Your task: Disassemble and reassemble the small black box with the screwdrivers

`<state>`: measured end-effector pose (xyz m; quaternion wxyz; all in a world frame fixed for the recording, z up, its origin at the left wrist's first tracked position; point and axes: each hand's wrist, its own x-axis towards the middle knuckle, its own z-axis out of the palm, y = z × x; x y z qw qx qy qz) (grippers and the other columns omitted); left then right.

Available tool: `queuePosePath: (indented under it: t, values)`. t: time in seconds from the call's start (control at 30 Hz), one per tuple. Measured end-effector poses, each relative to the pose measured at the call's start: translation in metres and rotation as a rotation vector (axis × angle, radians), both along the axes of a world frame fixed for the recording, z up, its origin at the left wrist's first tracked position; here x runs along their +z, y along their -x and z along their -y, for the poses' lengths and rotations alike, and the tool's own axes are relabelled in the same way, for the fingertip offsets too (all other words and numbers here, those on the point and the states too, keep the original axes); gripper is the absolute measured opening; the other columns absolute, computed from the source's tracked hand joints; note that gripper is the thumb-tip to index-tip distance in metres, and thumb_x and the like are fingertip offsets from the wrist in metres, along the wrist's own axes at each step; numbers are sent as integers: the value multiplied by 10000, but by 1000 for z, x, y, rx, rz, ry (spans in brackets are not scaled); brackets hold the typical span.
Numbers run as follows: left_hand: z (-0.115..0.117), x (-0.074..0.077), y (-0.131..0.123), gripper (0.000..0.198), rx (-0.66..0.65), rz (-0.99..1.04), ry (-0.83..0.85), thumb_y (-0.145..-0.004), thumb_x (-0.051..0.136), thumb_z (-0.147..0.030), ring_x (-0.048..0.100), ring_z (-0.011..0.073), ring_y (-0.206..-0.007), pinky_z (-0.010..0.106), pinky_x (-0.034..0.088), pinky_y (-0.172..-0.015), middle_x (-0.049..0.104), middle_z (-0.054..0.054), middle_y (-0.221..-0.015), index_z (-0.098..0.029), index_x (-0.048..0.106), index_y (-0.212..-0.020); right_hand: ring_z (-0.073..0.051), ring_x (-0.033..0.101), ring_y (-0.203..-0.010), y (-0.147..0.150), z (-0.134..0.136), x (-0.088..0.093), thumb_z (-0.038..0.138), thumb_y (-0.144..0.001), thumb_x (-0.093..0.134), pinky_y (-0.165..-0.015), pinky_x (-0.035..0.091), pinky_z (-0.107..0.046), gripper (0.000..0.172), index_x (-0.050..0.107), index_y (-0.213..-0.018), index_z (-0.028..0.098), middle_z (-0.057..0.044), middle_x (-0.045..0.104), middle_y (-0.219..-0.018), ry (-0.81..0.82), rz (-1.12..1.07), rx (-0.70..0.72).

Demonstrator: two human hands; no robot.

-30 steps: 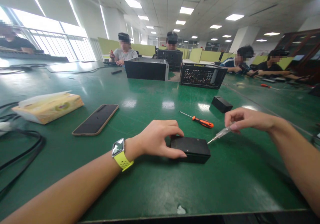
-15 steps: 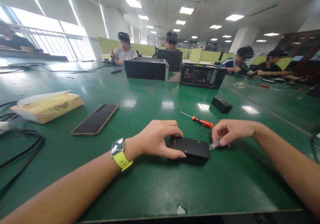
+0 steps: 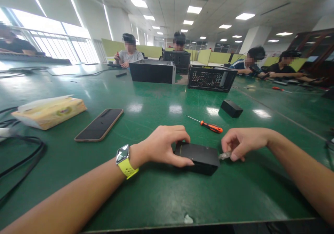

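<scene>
My left hand [image 3: 167, 145], with a watch on its wrist, is closed around the left end of a small black rectangular box [image 3: 199, 157], thumb along the near side and fingers on the far side. The box lies on the green table. At its right end, my right hand [image 3: 241, 145] pinches a small clear plastic piece [image 3: 224, 155] between thumb and fingers. The piece's tip meets the box's end; I cannot tell whether it goes in. Just beyond the box lies an orange and black screwdriver [image 3: 212, 127], its shaft pointing left.
A phone [image 3: 99, 124] and a tissue pack [image 3: 52, 112] lie to the left, near black cables [image 3: 23, 157]. Another black box [image 3: 231, 108] is farther off at right. Two black metal cases [image 3: 152, 71] stand across the table [image 3: 146, 102], with several people around it.
My right hand has turned slightly and shifted a little lower at the box's end. The clear piece now lies more level. The black box has tilted slightly; my left hand stays around it.
</scene>
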<state>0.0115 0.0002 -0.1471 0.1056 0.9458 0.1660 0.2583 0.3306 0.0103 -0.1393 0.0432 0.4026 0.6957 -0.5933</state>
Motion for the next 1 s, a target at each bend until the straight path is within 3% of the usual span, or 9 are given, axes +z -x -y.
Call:
queuePosePath:
  t: [0.17, 0.33, 0.47, 0.53, 0.63, 0.73, 0.87, 1.0]
  values:
    - [1, 1, 0, 429, 0, 42, -13, -732, 677, -538, 526, 127, -656, 244, 425, -592, 593, 27, -754, -132, 613, -856, -76, 623, -513, 5, -2, -10, 322, -682, 809, -461, 491, -154, 293, 725, -889, 132, -7, 706, -711, 15, -4, 3]
    - [0, 1, 1, 417, -7, 84, -35, -742, 669, -535, 511, 124, -648, 242, 426, -591, 590, 25, -749, -140, 604, -861, -118, 685, -620, -11, -8, -4, 350, -754, 752, -530, 512, -181, 286, 682, -920, 128, -32, 719, -749, -27, -51, -59]
    - [0, 2, 2, 427, -24, 45, -9, -741, 676, -530, 524, 133, -676, 247, 434, -608, 593, 36, -770, -132, 623, -887, -184, 705, -746, -18, -11, 8, 362, -828, 663, -584, 522, -249, 283, 590, -987, 139, -83, 723, -858, -179, -97, -203]
    - [0, 2, 3, 424, -40, 22, 6, -730, 691, -521, 529, 135, -686, 242, 433, -607, 593, 36, -776, -131, 633, -889, -191, 683, -753, -10, -10, 11, 326, -840, 620, -615, 516, -286, 208, 544, -919, 151, -92, 702, -881, -272, -161, -274]
    - [-1, 4, 4, 440, -46, -8, 29, -709, 704, -544, 534, 136, -697, 240, 438, -618, 593, 38, -798, -143, 644, -880, -162, 586, -685, 12, -5, 8, 243, -824, 535, -662, 475, -321, 116, 472, -748, 182, -33, 606, -735, -489, -279, -339]
    - [-2, 4, 4, 494, -61, -34, 47, -687, 710, -587, 537, 141, -721, 242, 441, -634, 592, 42, -828, -146, 649, -899, -156, 489, -697, 37, 4, 4, 239, -835, 482, -683, 415, -315, 144, 498, -704, 180, -7, 515, -702, -713, -233, -241]
    - [-2, 4, 4, 504, -44, -51, 27, -678, 711, -601, 532, 138, -713, 234, 427, -617, 584, 34, -813, -145, 646, -886, -126, 450, -654, 56, 20, 1, 417, -879, 525, -603, 354, -248, 273, 607, -866, 157, 8, 522, -722, -760, -67, -71]
    - [-2, 4, 5, 517, 8, -63, 20, -662, 691, -648, 511, 124, -664, 222, 395, -577, 564, 12, -760, -158, 627, -815, -103, 422, -557, 62, 31, 0, 627, -777, 609, -516, 288, -215, 515, 654, -989, 160, 35, 506, -637, -810, -59, 42]
